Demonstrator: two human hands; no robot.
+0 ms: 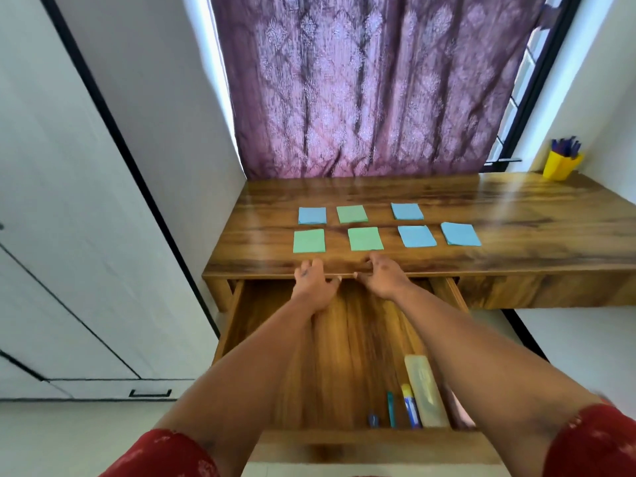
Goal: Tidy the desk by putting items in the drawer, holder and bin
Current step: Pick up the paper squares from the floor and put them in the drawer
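both hands at front edge of wooden counter (516, 215), over the open drawer (344, 339). left hand (311, 280) fingers spread, gripping nothing; right hand (382, 275) fingers curled on the edge. seven sticky notes (364, 238) on counter just beyond hands, blue & green, no writing. drawer holds clear case (425, 390), glue stick (411, 406), teal pen (391, 409). yellow pen holder (561, 165) far right. purple curtain (361, 80) behind.

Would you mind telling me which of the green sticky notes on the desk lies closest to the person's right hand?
The green note in the front row, second from the left; it lies just beyond the right hand, while the other two green ones sit farther left or in the back row.
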